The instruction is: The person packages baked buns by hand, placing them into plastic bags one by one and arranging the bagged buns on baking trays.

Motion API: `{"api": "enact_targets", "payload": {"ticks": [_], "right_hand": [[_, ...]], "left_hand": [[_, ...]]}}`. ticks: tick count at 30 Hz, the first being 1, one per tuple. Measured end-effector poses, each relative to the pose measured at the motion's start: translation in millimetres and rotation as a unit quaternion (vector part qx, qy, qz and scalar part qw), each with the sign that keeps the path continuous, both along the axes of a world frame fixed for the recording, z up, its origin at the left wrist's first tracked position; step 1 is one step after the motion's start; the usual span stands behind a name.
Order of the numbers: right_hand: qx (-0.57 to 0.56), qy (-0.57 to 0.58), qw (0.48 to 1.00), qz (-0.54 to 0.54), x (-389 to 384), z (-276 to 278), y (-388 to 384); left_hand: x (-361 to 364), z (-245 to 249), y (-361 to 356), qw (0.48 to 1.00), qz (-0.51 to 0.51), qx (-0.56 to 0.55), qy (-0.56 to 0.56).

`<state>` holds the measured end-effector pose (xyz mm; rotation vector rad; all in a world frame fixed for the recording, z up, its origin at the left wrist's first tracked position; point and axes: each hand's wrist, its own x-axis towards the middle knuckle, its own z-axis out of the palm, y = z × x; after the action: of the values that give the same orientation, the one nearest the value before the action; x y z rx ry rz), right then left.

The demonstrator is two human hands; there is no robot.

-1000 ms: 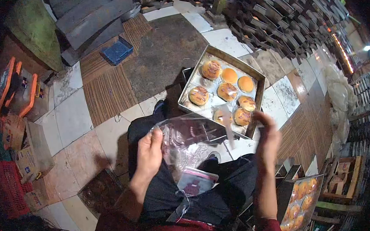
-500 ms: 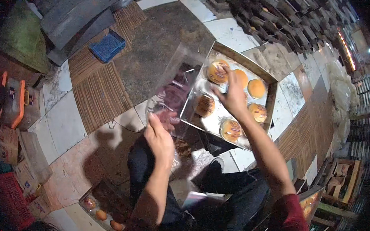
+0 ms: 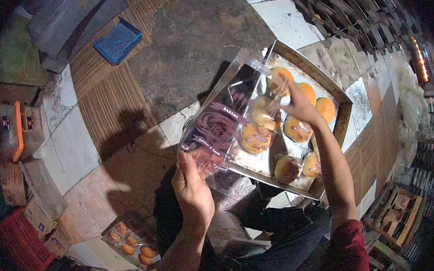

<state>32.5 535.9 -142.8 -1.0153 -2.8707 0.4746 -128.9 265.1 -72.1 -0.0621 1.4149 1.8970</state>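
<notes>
My left hand (image 3: 194, 190) pinches the lower left edge of a clear plastic bag (image 3: 216, 128) with purple rose print and the word "BAKERY". The bag spreads over the left side of a metal tray (image 3: 331, 79) of round golden buns. Over the tray, my right hand (image 3: 303, 107) has its fingers closed at a blurred bun (image 3: 263, 114) beside the bag's upper right side. Part of that bun shows through clear plastic. Around it in the tray lie a plain bun (image 3: 325, 109) and a wrapped bun (image 3: 298, 129) with printed film, among several others.
A second tray (image 3: 111, 243) with several buns lies at lower left. A blue plastic basket (image 3: 118, 41) sits on the floor ahead. At left are a red crate (image 3: 23, 237) and cardboard boxes (image 3: 14, 185). Wooden crates (image 3: 398, 211) stand at lower right.
My right hand has drawn a bun away from the tray's far left corner, toward the bag. My left hand has turned the bag so its print faces me. The view has shifted.
</notes>
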Motion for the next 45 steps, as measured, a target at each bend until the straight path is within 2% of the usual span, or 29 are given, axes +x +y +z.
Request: {"api": "enact_targets", "payload": {"ticks": [1,3,6,7,8,9,11,13,14,15,16,17,18,20,21,23,25,27,29,30,31,33,35,37,39,41,43,44,45], "right_hand": [[-0.114,0.078,0.985,-0.102,-11.0,-0.4,14.1],[0.107,0.097,0.979,-0.142,-11.6,-50.4,58.5],[0.007,0.087,0.974,-0.211,-5.8,-102.3,98.7],[-0.095,0.042,0.967,-0.231,-1.9,-111.9,111.6],[-0.198,-0.005,0.948,-0.249,-2.6,-114.3,117.5],[-0.196,-0.004,0.949,-0.247,-17.9,-79.8,86.5],[0.142,-0.054,0.970,-0.189,-38.3,-12.5,12.6],[0.232,0.058,0.968,-0.073,-19.5,-47.3,9.1],[-0.065,0.218,0.967,-0.115,-15.4,-65.0,16.9],[-0.260,0.279,0.899,-0.214,-13.8,-55.8,15.5],[-0.436,0.386,0.770,-0.261,-11.4,-46.0,13.0],[-0.584,0.470,0.594,-0.291,-7.8,-34.8,10.3],[-0.580,0.472,0.598,-0.288,-5.5,-10.4,4.4],[-0.636,0.523,0.506,-0.256,3.6,50.2,-12.9],[-0.671,0.496,0.512,-0.204,17.6,68.3,-12.7],[-0.619,0.437,0.613,-0.226,31.2,123.3,-36.9],[-0.583,0.382,0.688,-0.203,51.3,160.3,-63.3],[-0.539,0.340,0.748,-0.184,70.9,180.6,-97.5],[-0.383,0.205,0.892,-0.127,98.5,188.0,-142.5],[-0.389,0.224,0.886,-0.116,100.6,189.8,-170.1],[-0.431,0.183,0.856,-0.218,106.7,195.0,-197.3],[-0.495,0.249,0.799,-0.234,123.5,180.9,-234.8],[-0.537,0.375,0.704,-0.276,137.7,192.2,-270.9],[-0.485,0.378,0.740,-0.275,153.8,197.4,-296.3],[-0.393,0.260,0.862,-0.189,166.2,212.2,-314.1],[-0.402,0.260,0.858,-0.185,172.7,219.4,-323.8],[-0.398,0.343,0.835,-0.163,180.2,218.6,-326.7],[-0.466,0.398,0.773,-0.162,185.7,219.8,-327.3],[-0.467,0.449,0.747,-0.151,192.3,198.0,-324.2]], "left_hand": [[-1.2,1.3,4.1,1.000,0.000,0.001,0.001],[-2.1,5.0,8.6,0.999,0.033,-0.006,-0.039],[-1.6,7.4,11.2,0.999,0.001,0.028,-0.040],[-1.9,7.5,11.9,0.999,0.004,0.031,-0.038],[-2.1,7.7,12.7,0.999,0.014,0.011,-0.042],[-2.1,8.5,13.5,0.999,0.023,-0.009,-0.047],[-3.8,10.7,17.9,0.999,0.019,-0.006,-0.038],[-1.9,11.5,16.2,0.999,0.014,-0.015,-0.036],[-1.5,11.1,15.3,0.999,-0.025,-0.042,-0.017],[0.1,10.5,13.2,0.996,-0.063,-0.067,0.001],[1.6,8.7,9.4,0.991,-0.103,-0.089,0.008],[3.9,6.2,6.9,0.987,-0.126,-0.101,0.019],[5.1,12.8,6.2,0.982,-0.143,-0.106,0.061],[10.8,19.9,4.6,0.971,-0.170,-0.110,0.127],[13.4,18.2,2.8,0.965,-0.181,-0.108,0.154],[20.0,24.2,-0.2,0.965,-0.196,-0.056,0.165],[27.3,17.3,-4.9,0.935,-0.250,-0.076,0.238],[36.4,21.9,-12.9,0.928,-0.287,-0.018,0.238],[43.3,28.8,-24.2,0.897,-0.358,0.025,0.258],[46.5,30.5,-32.0,0.881,-0.377,0.037,0.283],[50.1,33.0,-41.1,0.864,-0.394,0.049,0.308],[51.0,45.6,-60.2,0.843,-0.464,0.040,0.268],[62.4,53.9,-82.2,0.853,-0.445,0.066,0.263],[72.6,73.8,-99.4,0.879,-0.424,0.158,0.147],[72.6,91.5,-120.5,0.871,-0.454,0.162,0.096],[70.0,109.1,-138.3,0.816,-0.561,0.089,0.104],[75.2,123.8,-154.1,0.834,-0.536,0.068,0.112],[73.1,135.6,-163.0,0.868,-0.487,0.056,0.079],[71.7,143.6,-171.3,0.898,-0.435,0.045,0.046]]}}
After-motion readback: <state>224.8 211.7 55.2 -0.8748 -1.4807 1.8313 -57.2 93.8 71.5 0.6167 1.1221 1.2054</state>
